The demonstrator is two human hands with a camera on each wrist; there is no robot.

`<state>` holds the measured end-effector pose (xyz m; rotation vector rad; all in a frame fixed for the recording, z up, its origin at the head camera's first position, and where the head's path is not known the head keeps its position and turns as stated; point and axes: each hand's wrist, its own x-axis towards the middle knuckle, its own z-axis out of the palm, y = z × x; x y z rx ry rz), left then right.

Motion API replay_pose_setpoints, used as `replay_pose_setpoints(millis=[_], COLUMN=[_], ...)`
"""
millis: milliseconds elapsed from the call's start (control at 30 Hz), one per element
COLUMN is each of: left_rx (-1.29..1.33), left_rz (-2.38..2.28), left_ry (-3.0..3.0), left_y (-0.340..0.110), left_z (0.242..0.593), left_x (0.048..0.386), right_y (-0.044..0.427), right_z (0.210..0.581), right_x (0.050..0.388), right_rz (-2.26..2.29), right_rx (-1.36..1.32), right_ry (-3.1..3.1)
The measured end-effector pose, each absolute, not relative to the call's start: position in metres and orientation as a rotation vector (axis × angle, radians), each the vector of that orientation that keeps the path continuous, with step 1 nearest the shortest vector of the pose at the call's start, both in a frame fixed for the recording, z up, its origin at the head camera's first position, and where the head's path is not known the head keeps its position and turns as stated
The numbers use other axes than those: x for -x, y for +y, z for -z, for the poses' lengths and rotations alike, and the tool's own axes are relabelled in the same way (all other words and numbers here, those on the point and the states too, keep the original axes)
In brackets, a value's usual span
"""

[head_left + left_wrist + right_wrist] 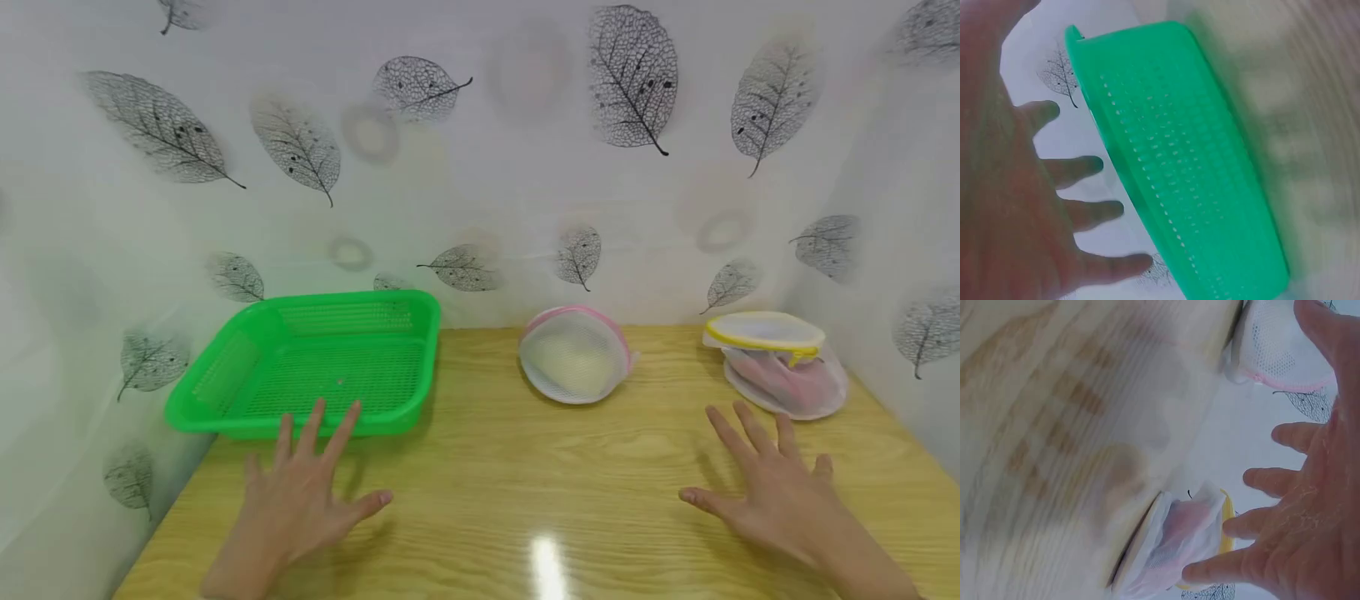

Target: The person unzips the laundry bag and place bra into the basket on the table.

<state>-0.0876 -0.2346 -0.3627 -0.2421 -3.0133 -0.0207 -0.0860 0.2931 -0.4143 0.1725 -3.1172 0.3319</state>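
My left hand (292, 500), fingers spread, hovers in front of a green plastic basket (405, 421); its fingertips overlap the near rim in the head view, while the left wrist view has them apart from the basket (1172, 150). Over the table's right part my right hand (787, 500) is spread and holds nothing. Beyond it lies a white mesh bag with a yellow rim (765, 332) and something pink inside. A round mesh bag with pink trim (573, 358) and something pale yellow inside sits at the back middle. The right wrist view shows both bags beyond the right hand (1310, 512).
The wooden table (540, 483) runs back to a pale curtain (495, 183) printed with dark leaves, which also borders the left and right sides. A bright light reflection shows near the table's front.
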Motion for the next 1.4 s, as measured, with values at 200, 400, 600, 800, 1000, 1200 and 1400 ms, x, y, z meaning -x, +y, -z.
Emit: replay_pose_setpoints(millis=[200, 400, 600, 800, 1000, 1200, 1400], left_rx=[0.368, 0.476, 0.509, 0.547, 0.603, 0.758, 0.91], left_rz=[0.098, 0.157, 0.211, 0.29, 0.326, 0.436, 0.431], left_ry=[-2.93, -2.901, -2.883, -2.874, -2.797, -2.679, -2.664], left_y=[-0.222, -0.205, -0.199, -0.195, -0.185, -0.152, -0.117], left_z=[0.358, 0.357, 0.359, 0.363, 0.362, 0.359, 0.364], left_x=[0.105, 0.119, 0.126, 0.13, 0.137, 0.148, 0.162], right_y=[0.284, 0.28, 0.277, 0.274, 0.271, 0.271, 0.272], right_z=[0.418, 0.419, 0.417, 0.42, 0.425, 0.425, 0.423], right_x=[0.091, 0.097, 0.105, 0.108, 0.109, 0.111, 0.112], right_rz=[-0.322, -0.329, -0.31, -0.326, -0.345, -0.316, -0.341], right_rx=[-0.329, -0.387, -0.478, -0.514, -0.514, -0.543, -0.567], right_ry=[-3.019, -3.009, -2.982, -2.957, -2.954, -2.938, -2.938])
